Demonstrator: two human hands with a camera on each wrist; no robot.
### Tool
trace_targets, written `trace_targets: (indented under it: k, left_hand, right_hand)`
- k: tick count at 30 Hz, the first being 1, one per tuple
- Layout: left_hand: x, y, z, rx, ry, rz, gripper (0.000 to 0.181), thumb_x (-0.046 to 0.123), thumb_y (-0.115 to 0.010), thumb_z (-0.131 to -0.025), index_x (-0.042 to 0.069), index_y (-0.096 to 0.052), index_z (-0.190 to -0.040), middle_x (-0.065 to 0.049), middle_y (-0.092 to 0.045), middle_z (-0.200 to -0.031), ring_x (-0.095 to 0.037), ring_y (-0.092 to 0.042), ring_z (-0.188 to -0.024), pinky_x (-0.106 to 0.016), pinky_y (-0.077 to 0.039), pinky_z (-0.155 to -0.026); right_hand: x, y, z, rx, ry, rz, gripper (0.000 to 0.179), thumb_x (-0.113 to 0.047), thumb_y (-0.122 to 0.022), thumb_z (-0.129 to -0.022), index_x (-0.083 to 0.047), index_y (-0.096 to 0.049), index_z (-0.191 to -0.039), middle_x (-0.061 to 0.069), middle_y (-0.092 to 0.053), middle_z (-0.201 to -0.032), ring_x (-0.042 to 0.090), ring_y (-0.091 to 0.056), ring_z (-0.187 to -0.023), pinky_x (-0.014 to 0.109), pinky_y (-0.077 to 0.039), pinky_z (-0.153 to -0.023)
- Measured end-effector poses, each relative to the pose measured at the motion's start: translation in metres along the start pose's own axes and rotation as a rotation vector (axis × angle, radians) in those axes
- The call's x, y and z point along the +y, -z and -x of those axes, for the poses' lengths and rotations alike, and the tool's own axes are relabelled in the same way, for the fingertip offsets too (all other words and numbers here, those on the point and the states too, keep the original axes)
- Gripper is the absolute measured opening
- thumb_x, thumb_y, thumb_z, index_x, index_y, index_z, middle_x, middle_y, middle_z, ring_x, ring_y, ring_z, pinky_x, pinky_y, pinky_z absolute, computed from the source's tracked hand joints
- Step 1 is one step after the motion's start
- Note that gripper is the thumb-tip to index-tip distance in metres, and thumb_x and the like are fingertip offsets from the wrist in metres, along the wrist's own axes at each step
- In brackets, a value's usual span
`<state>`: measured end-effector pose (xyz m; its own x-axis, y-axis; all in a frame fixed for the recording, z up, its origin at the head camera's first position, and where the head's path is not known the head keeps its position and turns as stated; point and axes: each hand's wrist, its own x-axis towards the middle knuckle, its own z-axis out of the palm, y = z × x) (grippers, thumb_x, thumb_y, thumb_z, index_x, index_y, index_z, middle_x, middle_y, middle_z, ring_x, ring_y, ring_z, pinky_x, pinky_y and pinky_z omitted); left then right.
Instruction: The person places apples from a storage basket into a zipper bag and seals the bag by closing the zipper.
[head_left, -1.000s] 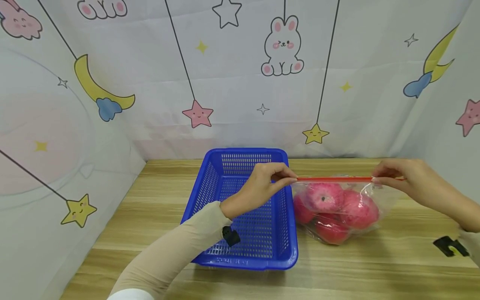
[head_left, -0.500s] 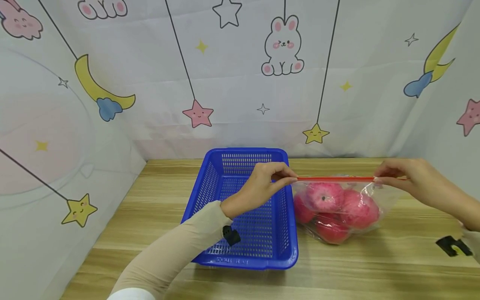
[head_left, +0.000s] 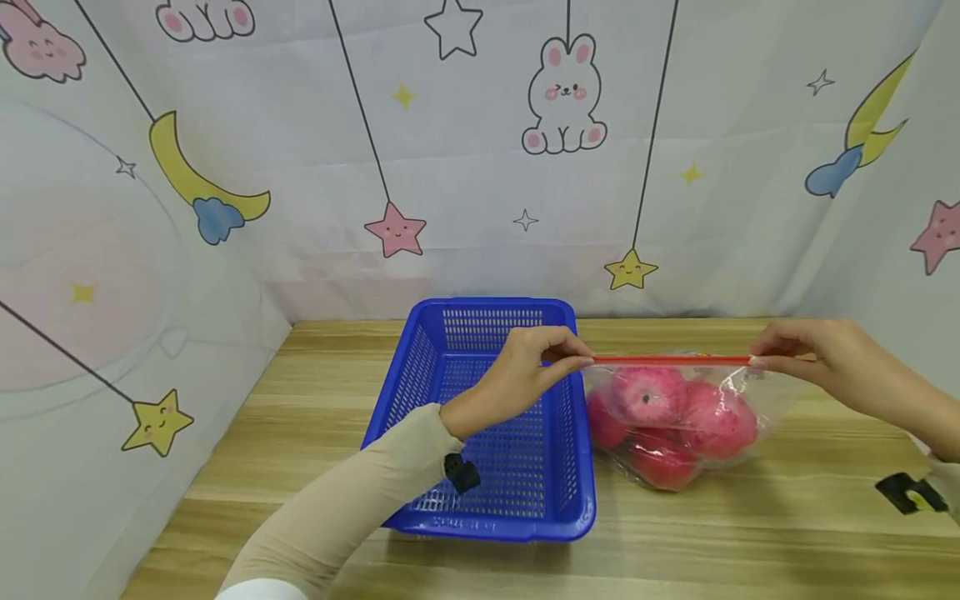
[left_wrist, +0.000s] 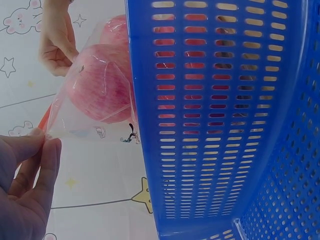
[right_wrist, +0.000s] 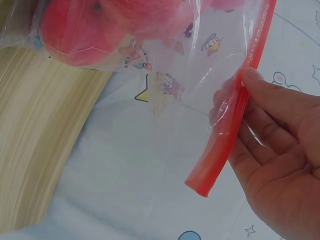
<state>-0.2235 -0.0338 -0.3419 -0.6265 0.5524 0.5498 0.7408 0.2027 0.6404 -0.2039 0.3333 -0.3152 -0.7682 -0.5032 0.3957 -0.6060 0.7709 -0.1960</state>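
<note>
A clear zip bag with a red zip strip stands on the table, with several pinkish-red apples inside. My left hand pinches the strip's left end between thumb and fingers, above the right side of the blue basket. Toward the strip's other end, my right hand pinches it between thumb and fingertips. In the right wrist view a short tail of the strip sticks out past that hand. Cartoon figures are printed on the bag's plastic.
The blue slatted basket sits directly left of the bag, its inside showing no contents. Beneath both lies a wood-grain table. White curtains printed with stars, moons and rabbits enclose the back and sides.
My right hand has slid slightly to the right along the red strip. My left hand, the bag of apples and the basket stay in place.
</note>
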Motion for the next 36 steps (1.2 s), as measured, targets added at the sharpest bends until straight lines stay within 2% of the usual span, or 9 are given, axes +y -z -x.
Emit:
trace_targets:
  k: [7,13,19,28,36]
  left_hand:
    - [-0.0003,-0.0001,-0.0001,0.005,-0.005,-0.008,0.006,0.005,-0.068,-0.094,0.005,-0.073,-0.096,-0.002,-0.071,-0.091,-0.014,-0.068,-0.079,-0.021,-0.056,-0.072]
    - [-0.0014,-0.0002,0.0008,0.003,0.000,-0.004,0.007,0.006,-0.067,-0.095,0.005,-0.074,-0.097,-0.002,-0.071,-0.091,-0.017,-0.068,-0.079,-0.021,-0.056,-0.072]
    - [-0.0011,0.0001,0.0006,0.001,0.006,-0.004,0.007,0.006,-0.067,-0.095,0.006,-0.074,-0.097,-0.001,-0.071,-0.091,-0.016,-0.068,-0.080,-0.021,-0.056,-0.072]
    - [0.0004,0.0005,0.0005,0.001,0.009,-0.011,0.007,0.006,-0.068,-0.094,0.005,-0.074,-0.097,-0.001,-0.071,-0.091,-0.005,-0.065,-0.080,-0.021,-0.056,-0.073]
    - [0.0007,0.0007,0.0003,-0.003,0.011,-0.011,0.007,0.006,-0.068,-0.094,0.005,-0.074,-0.097,-0.001,-0.071,-0.091,-0.012,-0.067,-0.080,-0.021,-0.056,-0.073]
  right_hand:
    - [0.0026,0.0010,0.0005,0.003,0.012,-0.009,0.028,0.006,-0.082,-0.072,-0.015,-0.070,-0.087,-0.014,-0.066,-0.079,-0.002,-0.060,-0.071,0.015,-0.052,-0.062]
    - [0.0045,0.0019,0.0023,0.008,0.021,-0.013,0.030,0.006,-0.082,-0.073,-0.017,-0.070,-0.087,-0.015,-0.066,-0.079,-0.002,-0.061,-0.071,0.018,-0.053,-0.063]
    - [0.0052,0.0022,0.0032,0.018,0.025,-0.030,0.030,0.005,-0.082,-0.073,-0.018,-0.069,-0.087,-0.016,-0.066,-0.079,-0.002,-0.062,-0.072,0.008,-0.047,-0.066]
    - [0.0071,0.0026,0.0050,0.021,0.023,-0.029,0.029,0.004,-0.082,-0.074,-0.018,-0.069,-0.087,-0.016,-0.066,-0.079,-0.002,-0.061,-0.072,0.007,-0.046,-0.067]
    - [0.0092,0.0038,0.0060,0.017,0.013,-0.024,0.026,0.004,-0.081,-0.076,-0.017,-0.070,-0.086,-0.015,-0.066,-0.077,-0.003,-0.060,-0.070,0.008,-0.047,-0.064]
